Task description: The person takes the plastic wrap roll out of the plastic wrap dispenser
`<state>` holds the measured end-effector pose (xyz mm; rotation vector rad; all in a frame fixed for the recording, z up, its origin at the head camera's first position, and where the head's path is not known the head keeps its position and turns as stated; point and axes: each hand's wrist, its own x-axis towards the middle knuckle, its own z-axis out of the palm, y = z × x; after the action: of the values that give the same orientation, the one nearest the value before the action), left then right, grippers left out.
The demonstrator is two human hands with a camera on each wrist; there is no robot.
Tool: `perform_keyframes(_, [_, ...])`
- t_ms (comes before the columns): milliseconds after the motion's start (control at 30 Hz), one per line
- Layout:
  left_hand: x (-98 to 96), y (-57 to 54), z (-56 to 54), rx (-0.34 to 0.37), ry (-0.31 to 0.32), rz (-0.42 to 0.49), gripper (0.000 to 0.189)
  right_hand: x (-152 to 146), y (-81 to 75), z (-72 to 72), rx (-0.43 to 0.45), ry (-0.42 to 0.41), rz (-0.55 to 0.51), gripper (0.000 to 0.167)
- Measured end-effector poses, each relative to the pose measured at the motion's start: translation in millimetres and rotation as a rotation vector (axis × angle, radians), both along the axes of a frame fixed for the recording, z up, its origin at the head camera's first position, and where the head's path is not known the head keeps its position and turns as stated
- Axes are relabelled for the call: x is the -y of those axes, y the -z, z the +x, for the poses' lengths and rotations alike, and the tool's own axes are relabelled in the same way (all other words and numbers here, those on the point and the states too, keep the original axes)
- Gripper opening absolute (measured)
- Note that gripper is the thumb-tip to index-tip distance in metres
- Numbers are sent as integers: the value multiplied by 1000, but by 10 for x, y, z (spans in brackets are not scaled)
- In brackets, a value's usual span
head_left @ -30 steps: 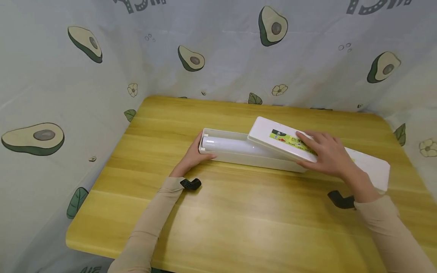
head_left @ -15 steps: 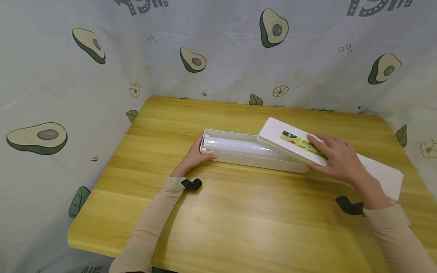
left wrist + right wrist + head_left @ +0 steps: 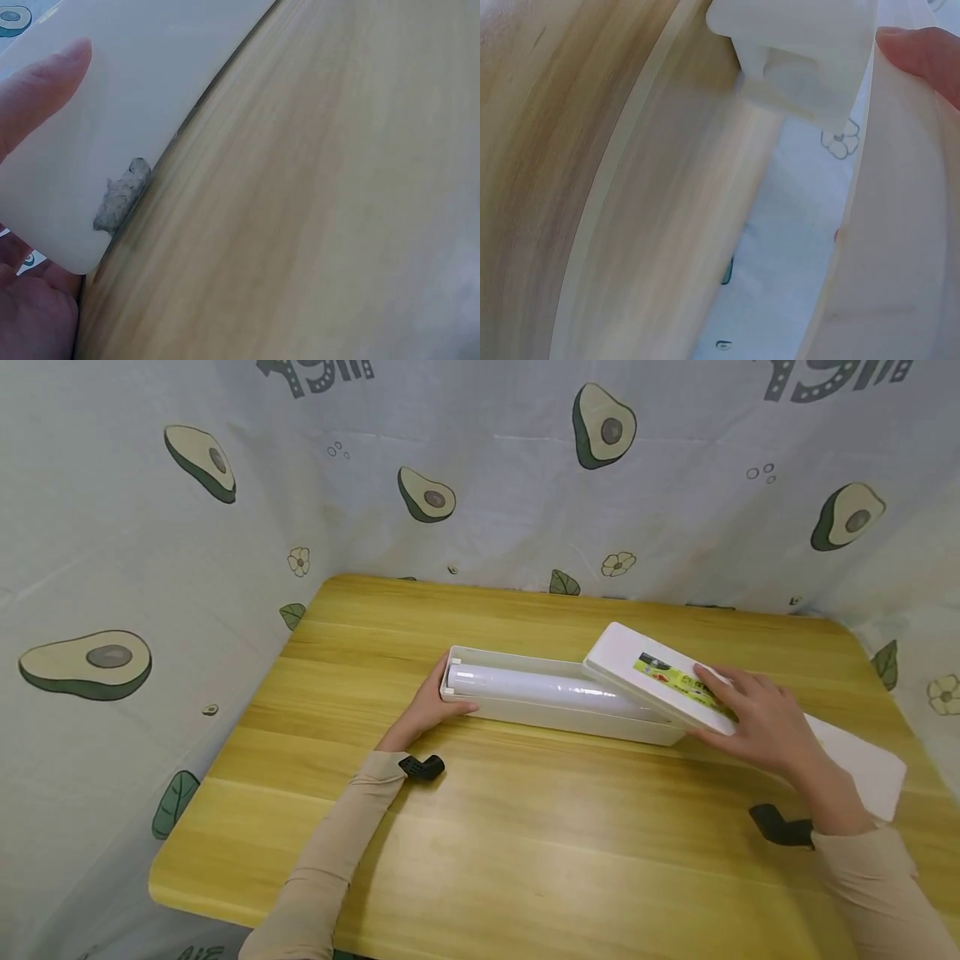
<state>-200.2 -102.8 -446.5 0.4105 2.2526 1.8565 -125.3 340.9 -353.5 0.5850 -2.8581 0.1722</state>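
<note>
A long white box (image 3: 570,717) lies lidless along most of its length on the wooden table, with a roll of cling film (image 3: 532,685) inside. My left hand (image 3: 433,703) grips the box's left end, thumb on the front wall. In the left wrist view, that thumb (image 3: 45,90) presses the smooth wall near a grey rough patch (image 3: 124,196). My right hand (image 3: 776,727) grips the white lid (image 3: 858,764), which has a yellow-green label (image 3: 678,685). The lid slants over the box's right end. The right wrist view shows the thumb (image 3: 922,56) on the lid's edge.
The wooden table (image 3: 525,860) spreads in front of the box and behind it. A curtain (image 3: 510,435) printed with avocados hangs at the back and both sides. Black wrist mounts (image 3: 423,767) sit on both forearms.
My right hand and the lid have moved right and slightly nearer, baring more of the cling film roll. My left hand stays on the box's left end.
</note>
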Motion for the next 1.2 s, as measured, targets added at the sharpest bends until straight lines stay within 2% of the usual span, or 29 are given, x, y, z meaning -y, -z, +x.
perform_keyframes(567, [-8, -4, 16, 22, -8, 4, 102, -202, 53, 73, -76, 23, -27, 94])
perform_keyframes(1200, [2, 22, 0, 27, -4, 6, 101, -441, 59, 160, -13, 128, 27, 94])
